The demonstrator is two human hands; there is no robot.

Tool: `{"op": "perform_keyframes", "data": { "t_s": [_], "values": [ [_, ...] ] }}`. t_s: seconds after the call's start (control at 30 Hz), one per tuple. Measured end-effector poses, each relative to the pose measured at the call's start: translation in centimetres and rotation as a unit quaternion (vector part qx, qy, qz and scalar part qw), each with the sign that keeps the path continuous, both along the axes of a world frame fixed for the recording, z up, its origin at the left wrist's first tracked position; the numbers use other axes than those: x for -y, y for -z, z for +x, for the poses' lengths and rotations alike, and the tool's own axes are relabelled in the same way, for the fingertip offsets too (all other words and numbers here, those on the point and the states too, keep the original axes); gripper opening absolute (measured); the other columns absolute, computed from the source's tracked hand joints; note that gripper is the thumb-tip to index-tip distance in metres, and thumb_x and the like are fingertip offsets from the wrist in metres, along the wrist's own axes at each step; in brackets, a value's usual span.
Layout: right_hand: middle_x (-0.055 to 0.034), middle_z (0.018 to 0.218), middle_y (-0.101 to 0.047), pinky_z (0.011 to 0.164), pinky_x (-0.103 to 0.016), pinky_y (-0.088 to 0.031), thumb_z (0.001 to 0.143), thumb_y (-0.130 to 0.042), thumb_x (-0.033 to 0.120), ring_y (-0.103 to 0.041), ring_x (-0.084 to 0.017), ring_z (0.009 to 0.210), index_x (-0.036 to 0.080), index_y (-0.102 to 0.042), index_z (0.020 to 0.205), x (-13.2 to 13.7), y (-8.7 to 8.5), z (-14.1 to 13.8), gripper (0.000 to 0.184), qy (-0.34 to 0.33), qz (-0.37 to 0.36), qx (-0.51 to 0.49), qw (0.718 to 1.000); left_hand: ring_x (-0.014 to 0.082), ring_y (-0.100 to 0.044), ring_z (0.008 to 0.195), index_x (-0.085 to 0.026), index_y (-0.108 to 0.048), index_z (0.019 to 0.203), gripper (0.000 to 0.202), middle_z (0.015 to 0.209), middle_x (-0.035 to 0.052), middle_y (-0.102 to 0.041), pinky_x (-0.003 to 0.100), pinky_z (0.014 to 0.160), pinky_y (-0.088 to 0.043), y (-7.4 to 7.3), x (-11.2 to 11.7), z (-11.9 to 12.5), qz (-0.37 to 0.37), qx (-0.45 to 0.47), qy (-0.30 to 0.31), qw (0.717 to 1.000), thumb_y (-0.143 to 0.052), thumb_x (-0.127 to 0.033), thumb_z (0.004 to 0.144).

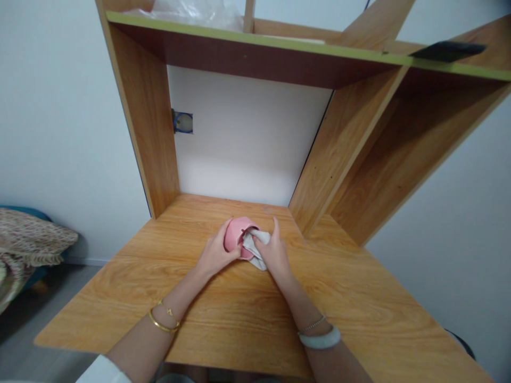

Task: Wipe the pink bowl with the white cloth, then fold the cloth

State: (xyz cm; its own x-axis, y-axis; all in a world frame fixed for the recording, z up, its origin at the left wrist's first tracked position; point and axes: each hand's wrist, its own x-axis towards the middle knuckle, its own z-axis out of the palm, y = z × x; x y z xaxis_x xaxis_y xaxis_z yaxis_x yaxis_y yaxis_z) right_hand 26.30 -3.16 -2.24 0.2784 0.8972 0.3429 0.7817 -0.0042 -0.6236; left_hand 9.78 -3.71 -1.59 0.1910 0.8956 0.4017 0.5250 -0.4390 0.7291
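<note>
A pink bowl-like container (235, 232) is tipped on its side over the wooden desk, its opening turned toward the right. My left hand (217, 250) is wrapped round its left side, thumb at the lower rim. In my right hand (273, 252) is a pale grey-white cloth (258, 259), pressed into the container's mouth; my fingers inside are partly hidden by the cloth and rim. Part of the cloth hangs down below the rim. Whether the container touches the desk I cannot tell.
The wooden desk (223, 319) has a hutch behind it with side panels (147, 117) and an upper shelf (255, 45). On the shelf lie clear plastic wrap (199, 13) and a dark flat object (449, 51). A wall socket box (183, 122) is exposed. A woven throw (32, 239) is at left.
</note>
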Motion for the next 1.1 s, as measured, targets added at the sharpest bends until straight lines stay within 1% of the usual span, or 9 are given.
{"op": "perform_keyframes", "data": {
  "t_s": [0.17,0.37,0.47,0.53,0.63,0.77,0.87,0.93,1.1],
  "values": [
    [-0.0045,0.075,-0.065,0.060,-0.026,-0.039,0.075,-0.053,0.037,-0.061,-0.022,0.070,0.018,-0.021,0.137,0.7,-0.8,0.2,0.072,0.012,0.023,0.110,0.994,0.0226,-0.054,0.104,-0.023,-0.026,0.135,0.075,0.121,0.0057,-0.054,0.035,0.092,-0.040,-0.4,0.5,0.0,0.023,-0.045,0.017,0.999,-0.057,-0.025,0.067],
    [-0.0040,0.071,-0.064,0.058,-0.026,-0.040,0.076,-0.050,0.035,-0.060,-0.021,0.067,0.015,-0.022,0.137,0.0,0.2,0.5,0.070,-0.043,-0.004,0.038,0.998,0.0224,-0.053,0.106,-0.023,-0.028,0.135,0.073,0.121,0.0059,-0.053,0.035,0.093,-0.040,-0.2,0.6,0.0,0.023,-0.040,0.024,0.999,-0.056,-0.025,0.068],
    [-0.0072,0.082,-0.066,0.062,-0.028,-0.043,0.076,-0.049,0.028,-0.061,-0.021,0.073,0.014,-0.024,0.136,-0.4,1.0,0.6,0.067,-0.060,0.017,-0.012,0.998,0.0218,-0.049,0.110,-0.021,-0.027,0.135,0.068,0.123,0.0069,-0.051,0.035,0.095,-0.038,0.0,0.2,0.0,0.026,-0.001,0.021,0.999,-0.053,-0.030,0.073],
    [-0.0098,0.096,-0.065,0.069,-0.029,-0.045,0.076,-0.047,0.025,-0.060,-0.022,0.085,0.014,-0.024,0.135,-0.7,1.4,0.5,0.065,-0.055,0.032,-0.055,0.996,0.0208,-0.053,0.105,-0.019,-0.019,0.137,0.070,0.118,0.0083,-0.053,0.035,0.091,-0.041,0.2,-0.1,0.1,0.007,0.032,0.015,0.999,-0.052,-0.035,0.077],
    [-0.0116,0.119,-0.055,0.083,-0.031,-0.043,0.077,-0.044,0.024,-0.052,-0.020,0.105,0.013,-0.026,0.134,-1.0,1.7,0.3,0.061,-0.040,0.063,-0.122,0.990,0.0196,-0.056,0.097,-0.016,-0.010,0.137,0.079,0.115,0.0103,-0.053,0.033,0.084,-0.045,0.7,-0.2,0.6,-0.015,0.066,0.030,0.997,-0.054,-0.041,0.076],
    [-0.0130,0.126,-0.048,0.090,-0.031,-0.039,0.076,-0.042,0.025,-0.047,-0.019,0.112,0.010,-0.030,0.130,-1.1,1.8,0.0,0.057,-0.062,0.080,-0.171,0.980,0.0193,-0.056,0.098,-0.013,-0.015,0.134,0.075,0.116,0.0119,-0.052,0.031,0.083,-0.045,1.2,0.1,1.3,-0.009,0.083,0.070,0.994,-0.056,-0.039,0.076],
    [-0.0136,0.121,-0.052,0.083,-0.028,-0.043,0.074,-0.048,0.027,-0.053,-0.019,0.105,0.010,-0.028,0.132,-0.9,1.4,-0.3,0.063,-0.066,0.062,-0.156,0.984,0.0178,-0.061,0.079,-0.011,-0.021,0.131,0.072,0.100,0.0091,-0.060,0.029,0.070,-0.049,1.0,0.1,1.2,-0.037,0.079,0.044,0.995,-0.055,-0.037,0.075],
    [-0.0129,0.112,-0.058,0.074,-0.028,-0.045,0.073,-0.051,0.030,-0.058,-0.021,0.096,0.012,-0.025,0.134,-0.6,0.8,-0.2,0.069,-0.045,0.044,-0.117,0.991,0.0177,-0.061,0.073,-0.012,-0.025,0.131,0.071,0.096,0.0082,-0.062,0.029,0.066,-0.050,0.8,0.1,0.9,-0.041,0.055,0.018,0.997,-0.056,-0.036,0.073],
    [-0.0060,0.077,-0.065,0.059,-0.027,-0.041,0.075,-0.053,0.037,-0.062,-0.023,0.069,0.018,-0.020,0.137,0.4,-0.7,0.3,0.073,0.017,0.012,0.046,0.999,0.0224,-0.057,0.097,-0.019,-0.030,0.132,0.070,0.113,0.0075,-0.058,0.032,0.083,-0.045,0.2,0.3,0.4,0.001,-0.014,-0.015,1.000,-0.057,-0.029,0.068]
  ]
}}
